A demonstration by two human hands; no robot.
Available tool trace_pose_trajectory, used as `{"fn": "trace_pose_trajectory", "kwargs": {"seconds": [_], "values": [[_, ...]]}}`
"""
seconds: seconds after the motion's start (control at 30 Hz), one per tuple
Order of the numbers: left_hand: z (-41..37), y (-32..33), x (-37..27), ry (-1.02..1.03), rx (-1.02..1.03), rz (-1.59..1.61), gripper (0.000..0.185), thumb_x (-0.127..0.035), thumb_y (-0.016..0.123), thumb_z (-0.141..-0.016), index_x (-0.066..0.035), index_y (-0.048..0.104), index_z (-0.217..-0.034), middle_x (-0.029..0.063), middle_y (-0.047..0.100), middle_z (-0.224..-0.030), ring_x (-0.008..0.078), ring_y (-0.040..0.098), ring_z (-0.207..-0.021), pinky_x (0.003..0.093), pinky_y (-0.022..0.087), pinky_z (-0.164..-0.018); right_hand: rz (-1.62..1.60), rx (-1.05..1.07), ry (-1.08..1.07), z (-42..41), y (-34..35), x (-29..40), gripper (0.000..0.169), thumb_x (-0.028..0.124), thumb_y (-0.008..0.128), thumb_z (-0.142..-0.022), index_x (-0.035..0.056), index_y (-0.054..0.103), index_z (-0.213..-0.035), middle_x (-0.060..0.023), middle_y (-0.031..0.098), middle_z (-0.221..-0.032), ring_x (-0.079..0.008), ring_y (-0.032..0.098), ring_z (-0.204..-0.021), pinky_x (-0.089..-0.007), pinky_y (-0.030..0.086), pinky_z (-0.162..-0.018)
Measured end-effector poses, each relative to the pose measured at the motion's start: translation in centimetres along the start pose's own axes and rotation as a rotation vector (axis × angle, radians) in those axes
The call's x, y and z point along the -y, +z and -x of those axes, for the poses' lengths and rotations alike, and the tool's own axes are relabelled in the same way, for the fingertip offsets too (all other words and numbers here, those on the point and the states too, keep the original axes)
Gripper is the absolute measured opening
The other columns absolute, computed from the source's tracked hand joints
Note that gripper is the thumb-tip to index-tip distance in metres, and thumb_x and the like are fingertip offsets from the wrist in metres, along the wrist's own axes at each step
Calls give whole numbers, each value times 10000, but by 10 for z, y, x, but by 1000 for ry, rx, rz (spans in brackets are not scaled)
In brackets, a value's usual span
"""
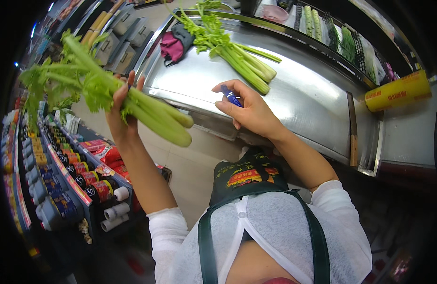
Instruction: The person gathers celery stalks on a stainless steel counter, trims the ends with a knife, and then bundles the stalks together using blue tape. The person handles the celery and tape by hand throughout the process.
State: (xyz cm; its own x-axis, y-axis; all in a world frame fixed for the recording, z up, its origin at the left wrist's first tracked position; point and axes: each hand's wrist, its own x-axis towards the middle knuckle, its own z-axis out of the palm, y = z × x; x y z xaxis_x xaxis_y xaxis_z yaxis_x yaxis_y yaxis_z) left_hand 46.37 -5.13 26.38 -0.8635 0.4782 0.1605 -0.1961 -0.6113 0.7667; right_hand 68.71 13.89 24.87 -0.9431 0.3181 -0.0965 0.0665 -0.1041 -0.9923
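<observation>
A few loose celery stalks [158, 119] with leafy tops are in my left hand [122, 113], raised over the aisle left of the stainless-steel table [303, 103]. Their pale cut ends point towards my right hand [255, 110]. A blue printed band [231, 96] is at the curled fingers of that hand, apparently looped about them; its thumb and index finger stand apart. A bit of blue also shows by my left fingers, mostly hidden by the stalks. More celery [239, 64] lies on the table beyond my right hand, leaves towards the far left corner.
A maroon-and-grey cloth item [174, 46] sits beside the celery leaves. At the table's right end lies a wooden-handled knife [353, 142], near a yellow roll of wrap [399, 91]. Vegetable shelves [321, 32] run behind; bottle shelves [76, 174] stand at left.
</observation>
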Motion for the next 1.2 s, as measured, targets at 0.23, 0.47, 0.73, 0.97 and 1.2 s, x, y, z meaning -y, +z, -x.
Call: {"fn": "trace_pose_trajectory", "kwargs": {"seconds": [0.23, 0.47, 0.73, 0.97, 1.2], "values": [[-80, 12, 104, -251, 67, 378, 421, -45, 597, -824, 44, 466, -1213, 216, 578, -1023, 296, 574, -1010, 476, 369, -1066, -262, -92, -26, -4, -37, 2, 334, 175, 642, -872, 41, 524, -1155, 11, 494, -845, -25, 456, -607, -175, 403, -458], [-80, -38, 204, -241, -157, -91, 276, -85, 665, -853, 3, 532, -1078, 132, 629, -914, 237, 632, -841, 375, 550, -766, -255, -186, -101, -5, -51, 3, 333, 87, 618, -877, 21, 498, -1180, -11, 500, -856, -34, 432, -536, -174, 379, -457], [-38, -23, 167, -135, -370, -600, 560, -132, 620, -893, 36, 339, -1348, 147, 490, -1243, 247, 476, -1158, 370, 350, -1014, -225, -194, -176, -18, -51, -8, 385, 94, 633, -836, 40, 482, -1186, 8, 485, -854, -30, 452, -588, -173, 387, -492], [86, 98, 115, 775, 252, -1383, 384, 36, 582, -799, -62, 636, -1166, 96, 487, -1046, 234, 469, -1004, 461, 321, -1011, -216, -182, -228, -27, -41, -13, 437, 3, 561, -793, 45, 463, -1217, -7, 464, -920, -38, 435, -679, -179, 390, -618], [107, 104, 111, 720, 355, -1427, 494, 12, 648, -705, -264, 687, -1113, 13, 442, -938, 205, 404, -952, 460, 304, -960, -86, -226, -300, -26, -23, -14, 447, -6, 563, -786, 61, 465, -1217, -16, 458, -930, -43, 427, -680, -182, 394, -645]]}}
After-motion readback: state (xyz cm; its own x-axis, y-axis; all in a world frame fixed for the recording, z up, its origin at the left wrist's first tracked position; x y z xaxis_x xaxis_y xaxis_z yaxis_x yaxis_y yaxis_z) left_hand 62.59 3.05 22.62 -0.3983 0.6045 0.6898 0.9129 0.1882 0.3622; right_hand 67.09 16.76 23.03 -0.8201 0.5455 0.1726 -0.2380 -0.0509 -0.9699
